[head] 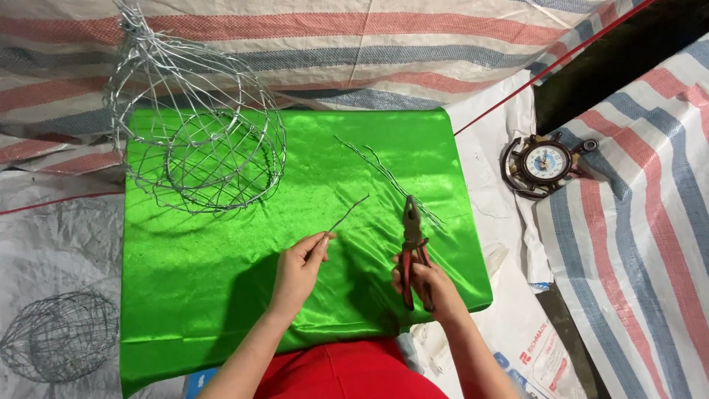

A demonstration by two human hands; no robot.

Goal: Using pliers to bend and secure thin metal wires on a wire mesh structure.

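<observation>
My left hand [299, 267] pinches the near end of a short, thin piece of wire [347, 213] that slants up and to the right over a shiny green cloth [221, 266]. My right hand [425, 284] grips the red handles of a pair of pliers [412, 240], jaws pointing away from me, closed and apart from the short wire. Just beyond the pliers a twisted strand of wire [388, 177] lies diagonally on the cloth. A round basket of bent silver wire [196, 133] stands on the cloth's far left corner.
A second, darker wire cage [59, 336] lies on grey sheeting at the lower left. A small round clock in a dark ship's-wheel frame [545, 162] sits to the right. Striped tarpaulin [635, 222] surrounds the cloth. My red-clothed lap [347, 377] is at the bottom edge.
</observation>
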